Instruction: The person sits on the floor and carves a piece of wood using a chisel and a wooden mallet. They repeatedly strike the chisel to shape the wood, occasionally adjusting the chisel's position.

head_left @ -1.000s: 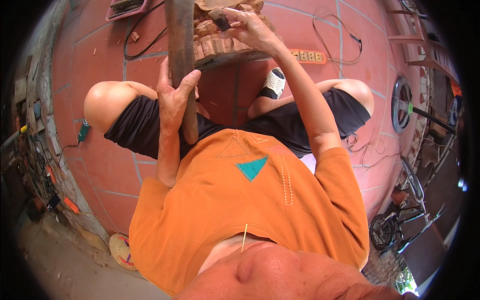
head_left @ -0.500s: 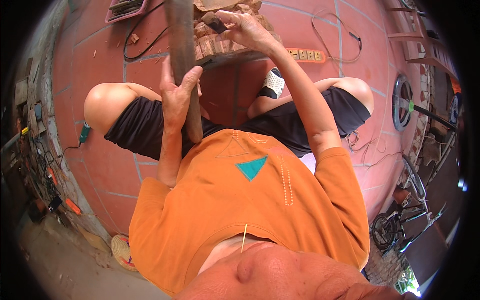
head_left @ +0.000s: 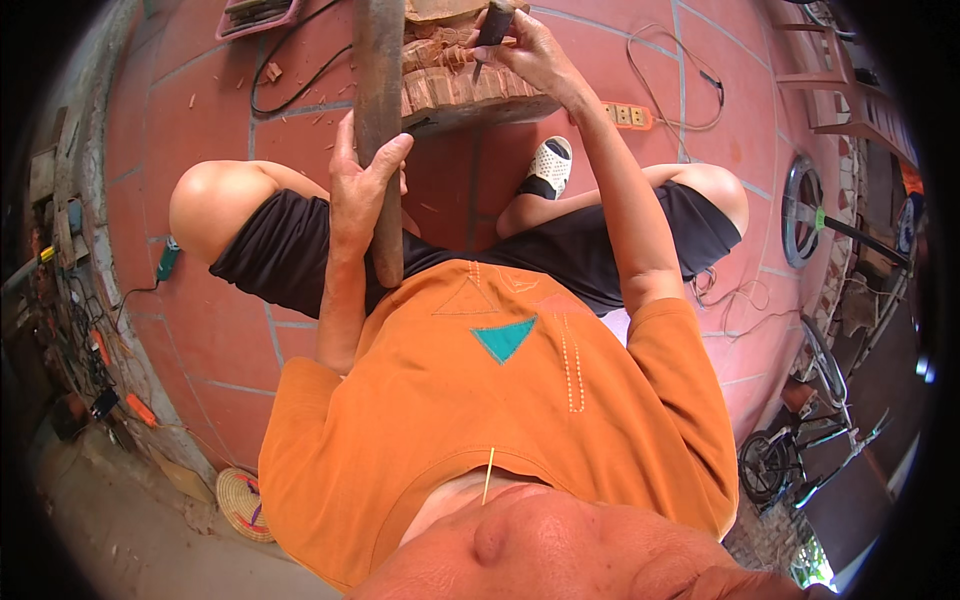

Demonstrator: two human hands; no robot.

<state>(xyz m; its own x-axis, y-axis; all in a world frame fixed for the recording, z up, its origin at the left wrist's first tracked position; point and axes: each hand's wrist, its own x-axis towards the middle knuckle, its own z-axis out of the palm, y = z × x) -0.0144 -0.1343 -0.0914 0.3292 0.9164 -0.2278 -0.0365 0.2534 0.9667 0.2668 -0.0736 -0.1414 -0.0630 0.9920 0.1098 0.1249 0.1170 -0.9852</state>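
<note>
My left hand (head_left: 362, 195) is wrapped round a long, thick wooden club (head_left: 379, 90), whose rounded lower end is close to my shirt; its upper end runs out of the picture. In the fingers of my right hand (head_left: 545, 58) is a dark, short chisel (head_left: 494, 24), its thin tip pointing down at a carved wood block (head_left: 480, 95). I cannot tell whether that tip touches the wood. Ridged cuts show on the block's near side, and the club hides its left part.
Wood chips (head_left: 273, 72) lie on the red tiled floor. Behind them is a pink basket (head_left: 262, 22) of tools. A black cable (head_left: 262, 95) curls at left, and an orange power strip (head_left: 628, 116) sits right of the block. My sandalled foot (head_left: 548, 168) is near it.
My right hand has moved slightly up and right, turning the chisel from slanted to nearly upright. The club has shifted a little to the right at its upper part.
</note>
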